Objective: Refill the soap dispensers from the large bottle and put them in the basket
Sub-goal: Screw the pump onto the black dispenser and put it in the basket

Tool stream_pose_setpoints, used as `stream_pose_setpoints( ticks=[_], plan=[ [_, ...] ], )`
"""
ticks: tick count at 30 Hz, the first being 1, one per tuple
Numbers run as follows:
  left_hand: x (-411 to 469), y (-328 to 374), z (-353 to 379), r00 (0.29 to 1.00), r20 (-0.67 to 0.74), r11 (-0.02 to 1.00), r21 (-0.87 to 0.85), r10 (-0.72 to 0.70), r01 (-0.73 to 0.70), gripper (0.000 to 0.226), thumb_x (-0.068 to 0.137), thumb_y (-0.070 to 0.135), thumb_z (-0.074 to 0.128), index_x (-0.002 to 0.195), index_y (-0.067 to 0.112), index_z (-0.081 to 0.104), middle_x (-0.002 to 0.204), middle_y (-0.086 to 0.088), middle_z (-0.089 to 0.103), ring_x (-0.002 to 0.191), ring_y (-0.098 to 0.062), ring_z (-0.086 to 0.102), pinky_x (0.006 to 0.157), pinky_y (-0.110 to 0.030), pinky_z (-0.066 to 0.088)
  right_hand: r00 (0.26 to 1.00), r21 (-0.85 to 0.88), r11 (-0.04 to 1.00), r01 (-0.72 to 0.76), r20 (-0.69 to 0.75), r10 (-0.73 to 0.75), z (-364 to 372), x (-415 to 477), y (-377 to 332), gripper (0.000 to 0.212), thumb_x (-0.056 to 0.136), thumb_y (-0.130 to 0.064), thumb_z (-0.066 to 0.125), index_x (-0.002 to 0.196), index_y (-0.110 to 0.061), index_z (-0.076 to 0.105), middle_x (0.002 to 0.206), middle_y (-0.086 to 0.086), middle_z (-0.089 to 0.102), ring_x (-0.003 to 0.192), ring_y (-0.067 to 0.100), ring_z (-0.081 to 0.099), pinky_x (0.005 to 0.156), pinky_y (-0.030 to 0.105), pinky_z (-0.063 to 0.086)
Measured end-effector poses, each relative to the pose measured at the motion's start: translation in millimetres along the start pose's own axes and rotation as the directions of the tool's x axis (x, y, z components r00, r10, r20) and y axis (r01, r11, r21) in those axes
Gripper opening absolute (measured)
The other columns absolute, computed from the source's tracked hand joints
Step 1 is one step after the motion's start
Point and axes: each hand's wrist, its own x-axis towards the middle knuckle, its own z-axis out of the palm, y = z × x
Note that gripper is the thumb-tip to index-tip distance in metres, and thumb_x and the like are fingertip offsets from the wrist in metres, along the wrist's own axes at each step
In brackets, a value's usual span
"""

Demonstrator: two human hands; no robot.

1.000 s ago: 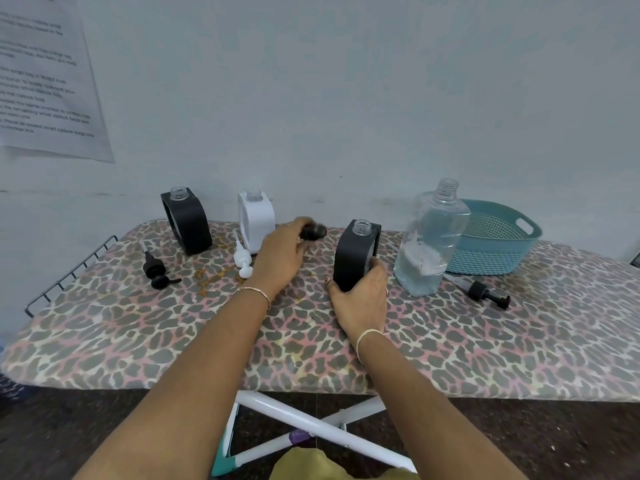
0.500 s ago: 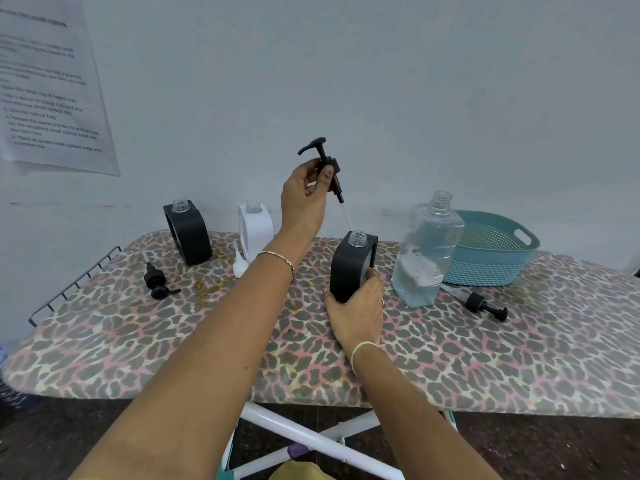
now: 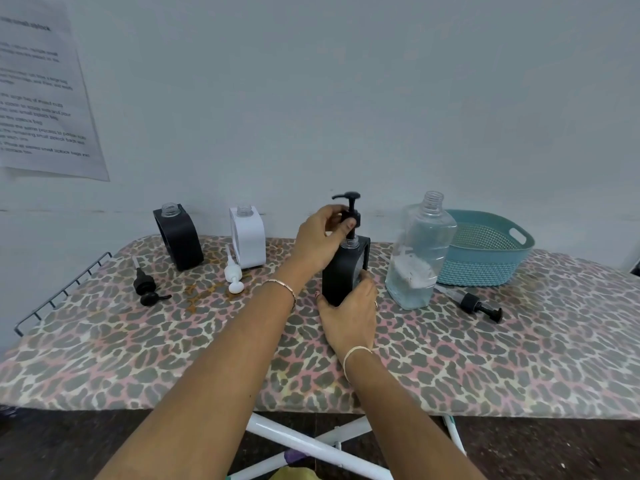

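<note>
A black square soap dispenser (image 3: 343, 271) stands mid-board. My right hand (image 3: 349, 313) grips its base. My left hand (image 3: 320, 237) pinches a black pump head (image 3: 350, 211) whose tube goes down into the dispenser's neck. The large clear bottle (image 3: 419, 258), uncapped and partly filled, stands just right of it. A teal basket (image 3: 485, 251) sits behind the bottle. Another black dispenser (image 3: 180, 237) and a white dispenser (image 3: 247, 240) stand open at the back left.
A loose black pump (image 3: 147, 285) and a white pump (image 3: 232, 275) lie left of my arm. Another black pump (image 3: 476, 303) lies right of the large bottle. The leopard-print ironing board (image 3: 485, 368) has a wire rack (image 3: 59, 292) at its left end.
My left hand picked the black pump up off the board, raised it, then lowered it so its tube entered the dispenser's neck. My right hand kept holding the dispenser.
</note>
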Motion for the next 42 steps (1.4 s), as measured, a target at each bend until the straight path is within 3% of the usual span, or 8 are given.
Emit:
stream_pose_setpoints(
  ticks=[4, 9, 15, 19, 28, 31, 38, 42],
  plan=[
    [-10, -8, 2, 1.0, 0.014, 0.998, 0.052, -0.019, 0.018, 0.031, 0.092, 0.023, 0.064, 0.121, 0.015, 0.06, 0.103, 0.011, 0.061, 0.097, 0.001, 0.055, 0.075, 0.004, 0.037, 1.0, 0.005, 1.0, 0.011, -0.013, -0.011, 1, 0, 0, 0.087, 0.076, -0.033, 0.077, 0.142, -0.006, 0.027, 0.138, 0.009, 0.041, 0.127, 0.024, 0.045, 0.104, 0.034, 0.041],
    [-12, -5, 11, 0.995, -0.074, 0.998, 0.009, -0.069, 0.07, 0.031, 0.082, 0.039, 0.073, 0.104, 0.019, 0.066, 0.105, 0.007, 0.068, 0.099, -0.005, 0.062, 0.09, -0.017, 0.047, 1.0, 0.012, 1.0, 0.015, -0.019, -0.014, 3, 0, 2, 0.085, 0.075, -0.033, 0.076, 0.141, -0.006, 0.028, 0.136, 0.01, 0.042, 0.126, 0.025, 0.045, 0.103, 0.038, 0.042],
    [-9, 5, 26, 0.967, -0.237, 0.994, 0.048, -0.088, 0.103, 0.036, 0.071, 0.044, 0.081, 0.092, 0.019, 0.067, 0.087, 0.011, 0.065, 0.079, -0.002, 0.06, 0.065, -0.006, 0.041, 1.0, 0.027, 1.0, 0.008, -0.009, -0.007, 4, -1, 3, 0.087, 0.074, -0.037, 0.076, 0.141, -0.008, 0.027, 0.137, 0.007, 0.04, 0.128, 0.023, 0.042, 0.104, 0.038, 0.041],
    [-9, 1, 18, 0.983, -0.168, 0.996, 0.03, -0.075, 0.081, 0.031, 0.077, 0.039, 0.078, 0.098, 0.017, 0.072, 0.093, 0.006, 0.07, 0.083, -0.003, 0.061, 0.073, -0.006, 0.042, 1.0, 0.031, 0.999, 0.011, -0.018, -0.011, 4, 0, 3, 0.086, 0.073, -0.034, 0.076, 0.14, -0.008, 0.029, 0.134, 0.007, 0.042, 0.123, 0.023, 0.045, 0.101, 0.037, 0.043],
    [-11, -6, 0, 0.983, 0.093, 0.984, -0.062, -0.161, 0.167, 0.042, 0.088, 0.032, 0.068, 0.127, 0.017, 0.06, 0.116, -0.001, 0.069, 0.111, -0.011, 0.062, 0.1, -0.029, 0.047, 1.0, 0.003, 1.0, 0.018, -0.016, -0.017, 5, 0, 3, 0.081, 0.073, -0.03, 0.074, 0.137, -0.007, 0.031, 0.13, 0.009, 0.044, 0.119, 0.025, 0.048, 0.097, 0.039, 0.047],
    [-14, -4, 7, 0.982, -0.017, 0.972, -0.145, -0.188, 0.183, 0.056, 0.073, 0.04, 0.081, 0.121, 0.017, 0.063, 0.11, 0.003, 0.07, 0.104, -0.008, 0.065, 0.095, -0.027, 0.051, 1.0, 0.011, 1.0, 0.024, -0.01, -0.024, 4, 0, 3, 0.083, 0.073, -0.03, 0.074, 0.139, -0.007, 0.03, 0.133, 0.008, 0.043, 0.123, 0.024, 0.047, 0.1, 0.038, 0.045],
    [-10, -4, 19, 0.969, -0.241, 0.992, 0.096, -0.055, 0.08, 0.047, 0.061, 0.044, 0.087, 0.092, 0.024, 0.057, 0.088, 0.016, 0.062, 0.082, 0.004, 0.056, 0.071, -0.011, 0.044, 1.0, 0.05, 0.999, -0.001, -0.016, 0.001, 5, 1, 3, 0.086, 0.07, -0.038, 0.077, 0.138, -0.01, 0.031, 0.132, 0.005, 0.044, 0.121, 0.022, 0.048, 0.099, 0.04, 0.046],
    [-9, -10, 19, 0.977, -0.177, 0.991, 0.035, -0.121, 0.129, 0.037, 0.069, 0.03, 0.08, 0.099, 0.03, 0.057, 0.095, 0.017, 0.066, 0.09, -0.001, 0.063, 0.083, -0.029, 0.055, 1.0, 0.035, 0.999, 0.001, -0.019, 0.0, 7, 1, 3, 0.086, 0.069, -0.04, 0.076, 0.136, -0.011, 0.031, 0.13, 0.005, 0.045, 0.12, 0.023, 0.049, 0.097, 0.042, 0.047]
  ],
)
